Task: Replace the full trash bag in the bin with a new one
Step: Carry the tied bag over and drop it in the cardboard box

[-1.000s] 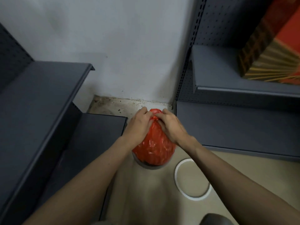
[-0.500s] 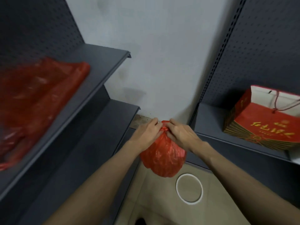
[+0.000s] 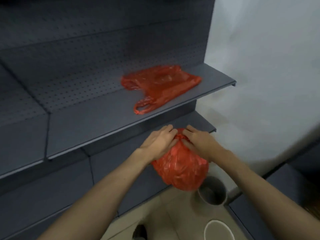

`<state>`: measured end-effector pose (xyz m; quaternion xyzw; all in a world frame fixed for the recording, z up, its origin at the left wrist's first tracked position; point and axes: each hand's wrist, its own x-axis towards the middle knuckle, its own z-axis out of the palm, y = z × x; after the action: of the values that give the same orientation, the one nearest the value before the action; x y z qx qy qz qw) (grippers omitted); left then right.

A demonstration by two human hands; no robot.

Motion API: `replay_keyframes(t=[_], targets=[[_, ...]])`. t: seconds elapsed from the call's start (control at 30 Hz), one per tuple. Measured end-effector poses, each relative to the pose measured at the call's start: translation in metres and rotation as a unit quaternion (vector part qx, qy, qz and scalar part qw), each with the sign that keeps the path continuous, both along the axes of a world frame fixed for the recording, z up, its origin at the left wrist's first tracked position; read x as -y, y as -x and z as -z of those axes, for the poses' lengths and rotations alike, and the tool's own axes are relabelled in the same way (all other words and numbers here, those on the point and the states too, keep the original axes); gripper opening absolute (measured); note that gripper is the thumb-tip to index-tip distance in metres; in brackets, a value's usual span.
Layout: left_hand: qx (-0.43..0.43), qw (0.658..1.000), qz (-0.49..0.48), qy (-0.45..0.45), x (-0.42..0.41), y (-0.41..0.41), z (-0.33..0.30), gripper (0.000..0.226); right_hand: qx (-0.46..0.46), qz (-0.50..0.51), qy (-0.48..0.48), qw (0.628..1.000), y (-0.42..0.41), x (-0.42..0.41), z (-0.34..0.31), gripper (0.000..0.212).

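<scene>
A full red trash bag (image 3: 181, 170) hangs in the air above the floor, bulging and gathered at its top. My left hand (image 3: 158, 142) and my right hand (image 3: 199, 142) both pinch that gathered neck from either side. Just below and to the right of the bag stands a small grey bin (image 3: 212, 191), with no liner in it. A flat, empty red bag (image 3: 159, 84) lies on the dark shelf (image 3: 97, 118) up and left of my hands.
Dark grey metal shelving with a pegboard back fills the left side. A white ring (image 3: 218, 230) lies on the tiled floor at the bottom right. A pale wall (image 3: 268, 66) stands at the right, with more dark shelving at the far right edge.
The full bag has come up out of the bin and moved left in my two hands. My view has swung left, bringing the flat red bag on the shelf into sight.
</scene>
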<state>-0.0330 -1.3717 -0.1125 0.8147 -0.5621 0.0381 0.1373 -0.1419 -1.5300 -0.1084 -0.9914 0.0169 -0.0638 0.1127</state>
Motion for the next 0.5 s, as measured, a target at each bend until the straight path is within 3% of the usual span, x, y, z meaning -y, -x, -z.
replay_keyframes(t=[0.27,0.5], targets=[[0.010,0.979,-0.205,0.004,-0.183,-0.020,-0.019,0.026,0.003,-0.210,0.036,0.977,-0.090,-0.152,-0.026,0.028],[0.031,0.928,-0.372,0.019,-0.353,0.001,-0.025,0.028,0.007,-0.394,0.028,0.919,-0.139,-0.318,-0.039,0.029]])
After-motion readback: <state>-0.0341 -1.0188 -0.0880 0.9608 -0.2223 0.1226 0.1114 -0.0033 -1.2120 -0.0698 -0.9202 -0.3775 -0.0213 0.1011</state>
